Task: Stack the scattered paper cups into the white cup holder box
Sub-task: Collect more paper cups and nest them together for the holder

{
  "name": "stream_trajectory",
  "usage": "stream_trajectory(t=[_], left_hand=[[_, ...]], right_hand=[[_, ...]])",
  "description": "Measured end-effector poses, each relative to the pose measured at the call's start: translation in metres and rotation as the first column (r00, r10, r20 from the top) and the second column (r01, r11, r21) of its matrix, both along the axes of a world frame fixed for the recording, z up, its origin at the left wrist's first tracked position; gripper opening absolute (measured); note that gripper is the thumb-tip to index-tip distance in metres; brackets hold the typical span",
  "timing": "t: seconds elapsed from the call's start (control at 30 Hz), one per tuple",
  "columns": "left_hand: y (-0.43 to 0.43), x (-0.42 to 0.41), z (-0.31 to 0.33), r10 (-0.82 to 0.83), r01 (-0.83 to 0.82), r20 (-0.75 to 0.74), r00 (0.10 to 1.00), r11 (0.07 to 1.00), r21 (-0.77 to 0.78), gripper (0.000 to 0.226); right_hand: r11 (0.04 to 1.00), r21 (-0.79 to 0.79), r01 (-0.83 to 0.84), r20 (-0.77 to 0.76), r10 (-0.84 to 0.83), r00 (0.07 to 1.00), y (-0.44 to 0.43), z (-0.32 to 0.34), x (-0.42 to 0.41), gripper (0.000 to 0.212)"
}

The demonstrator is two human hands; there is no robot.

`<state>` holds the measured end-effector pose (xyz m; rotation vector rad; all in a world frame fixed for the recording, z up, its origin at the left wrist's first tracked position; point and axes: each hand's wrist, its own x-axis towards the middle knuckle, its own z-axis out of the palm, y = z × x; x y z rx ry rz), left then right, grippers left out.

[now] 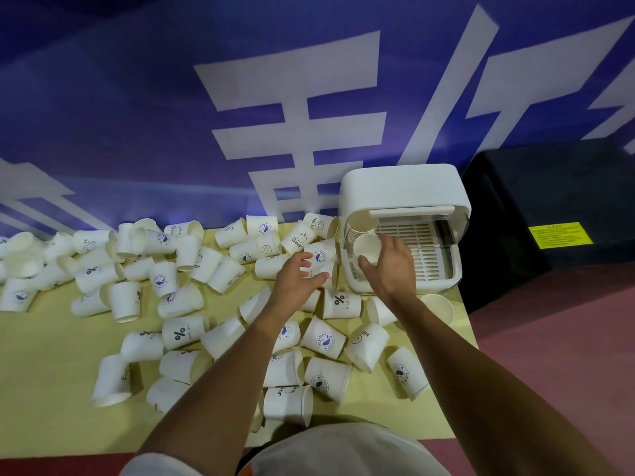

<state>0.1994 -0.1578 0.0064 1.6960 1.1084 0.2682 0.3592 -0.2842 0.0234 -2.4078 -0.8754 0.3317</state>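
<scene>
The right hand (390, 266) is holding a cup (367, 247) by its rim at the mouth of the white box (402, 187), against the stack (349, 235) inside. The left hand (299, 274) is curving wide around a loose cup (323, 266) on the table (51, 355), not clearly gripping yet. Going in tilted, the cup risks jamming on the stack's rim or crumpling.

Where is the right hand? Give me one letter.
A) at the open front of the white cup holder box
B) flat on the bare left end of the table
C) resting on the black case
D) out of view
A: the right hand is at the open front of the white cup holder box, right beside a cup that sits inside it.
</scene>
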Motion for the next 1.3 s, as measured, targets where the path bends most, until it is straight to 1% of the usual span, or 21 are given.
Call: stream_trajectory(t=[0.13,0.23,0.37,0.5,0.63,0.73,0.8,0.87,0.93,1.07,1.17,1.3], left_hand=[[-0.006,-0.022,0.007,0.034,-0.034,0.037,0.999,0.999,0.004,0.056],[-0.011,-0.050,0.008,0.081,-0.080,0.040,0.996,0.997,-0.008,0.053],[-0.008,-0.099,0.009,0.180,-0.180,0.021,0.983,0.984,-0.003,0.051],[0.003,-0.153,0.006,0.277,-0.277,0.015,0.961,0.961,-0.012,0.052],[0.024,-0.207,0.003,0.314,-0.314,0.048,0.948,0.949,-0.008,0.053],[0.047,-0.254,0.003,0.294,-0.293,0.090,0.952,0.956,-0.025,0.053],[0.064,-0.289,0.004,0.270,-0.269,0.076,0.960,0.963,-0.028,0.052],[0.080,-0.323,0.006,0.277,-0.277,0.049,0.959,0.961,-0.013,0.052],[0.092,-0.354,0.008,0.308,-0.307,0.028,0.951,0.951,-0.027,0.051],[0.111,-0.401,0.011,0.347,-0.347,0.055,0.936,0.938,-0.008,0.047],[0.122,-0.426,0.017,0.409,-0.409,0.029,0.912,0.913,-0.005,0.053],[0.133,-0.458,0.018,0.486,-0.487,0.050,0.872,0.873,0.014,0.052]], right_hand=[[0.995,0.062,-0.082,-0.003,0.083,0.997,0.004,0.009,-0.020,0.053],[0.984,0.079,-0.158,-0.038,0.161,0.986,0.011,0.006,-0.043,0.052],[0.957,0.071,-0.280,-0.103,0.286,0.953,0.030,0.000,-0.088,0.055],[0.923,0.074,-0.377,-0.134,0.384,0.914,0.056,0.003,-0.143,0.057],[0.903,0.057,-0.426,-0.137,0.429,0.893,0.085,0.006,-0.198,0.058],[0.919,0.064,-0.390,-0.149,0.395,0.907,0.110,0.007,-0.247,0.058],[0.930,0.082,-0.359,-0.160,0.368,0.916,0.124,0.006,-0.283,0.058],[0.929,0.074,-0.363,-0.168,0.370,0.914,0.134,0.006,-0.318,0.058],[0.923,0.058,-0.381,-0.181,0.385,0.905,0.143,0.006,-0.345,0.058],[0.893,0.070,-0.444,-0.159,0.450,0.879,0.170,0.015,-0.384,0.056],[0.865,0.082,-0.494,-0.146,0.501,0.853,0.197,0.022,-0.403,0.056],[0.825,0.091,-0.558,-0.155,0.565,0.810,0.230,0.023,-0.433,0.056]])
